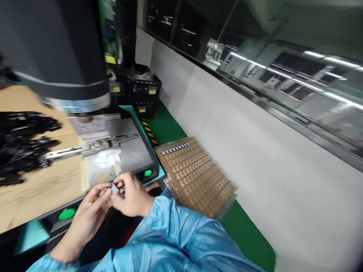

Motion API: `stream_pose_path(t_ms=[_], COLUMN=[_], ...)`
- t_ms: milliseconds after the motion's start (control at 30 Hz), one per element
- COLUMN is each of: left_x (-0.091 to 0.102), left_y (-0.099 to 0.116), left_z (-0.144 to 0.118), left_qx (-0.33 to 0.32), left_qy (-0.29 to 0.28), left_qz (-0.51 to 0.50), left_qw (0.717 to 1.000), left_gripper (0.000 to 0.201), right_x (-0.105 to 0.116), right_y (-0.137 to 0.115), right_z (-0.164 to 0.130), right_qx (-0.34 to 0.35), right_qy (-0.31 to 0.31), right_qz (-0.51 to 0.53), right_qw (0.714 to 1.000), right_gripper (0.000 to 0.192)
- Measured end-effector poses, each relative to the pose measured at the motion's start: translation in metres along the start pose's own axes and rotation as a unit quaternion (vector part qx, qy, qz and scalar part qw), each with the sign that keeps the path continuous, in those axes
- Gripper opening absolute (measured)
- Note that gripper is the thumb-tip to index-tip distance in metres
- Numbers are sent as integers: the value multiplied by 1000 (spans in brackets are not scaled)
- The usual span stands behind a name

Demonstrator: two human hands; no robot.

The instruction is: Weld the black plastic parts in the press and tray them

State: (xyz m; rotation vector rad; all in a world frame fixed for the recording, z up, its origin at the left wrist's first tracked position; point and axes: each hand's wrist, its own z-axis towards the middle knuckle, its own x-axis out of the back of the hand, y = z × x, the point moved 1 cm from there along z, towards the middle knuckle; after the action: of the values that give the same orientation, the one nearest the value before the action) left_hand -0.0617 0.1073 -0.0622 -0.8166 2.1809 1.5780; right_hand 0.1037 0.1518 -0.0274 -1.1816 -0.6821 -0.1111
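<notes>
Both my hands meet just in front of the machine's front edge, around a small grey piece [114, 189] with a flat face. My left hand [91, 206] pinches it from the left with thumb and fingertips. From the other side, my right hand [131, 194] has its fingers curled around the same piece. Its exact kind is too small to make out. Beyond my hands, white scraps [107, 158] lie on the machine's grey plate [133, 155], near a metal fixture [99, 144].
Right of the machine, a clear plastic tray [195, 173] holds several small grey pieces along its far row. Black parts [25, 143] are heaped on cardboard [42, 204] at left. A large dark machine head [56, 49] overhangs the plate. Green buttons [67, 214] sit on the front edge.
</notes>
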Motion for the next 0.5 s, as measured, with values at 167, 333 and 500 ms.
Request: stream_pose_path(t_ms=[167,333,500], left_x=[-1,13,40], left_y=[-45,-116,-169], left_z=[-10,-10,-14], left_qx=[55,133,132], left_qy=[-16,-81,-60], left_qz=[81,294,395], left_qw=[995,943,907], left_gripper=[50,68,75], right_x=[15,75,183], right_y=[18,80,196], right_z=[-28,-39,-13], right_qx=[-6,-82,-268], right_qy=[-21,74,204], right_qz=[-125,-118,-184], right_qw=[992,987,924], right_gripper=[38,34,31])
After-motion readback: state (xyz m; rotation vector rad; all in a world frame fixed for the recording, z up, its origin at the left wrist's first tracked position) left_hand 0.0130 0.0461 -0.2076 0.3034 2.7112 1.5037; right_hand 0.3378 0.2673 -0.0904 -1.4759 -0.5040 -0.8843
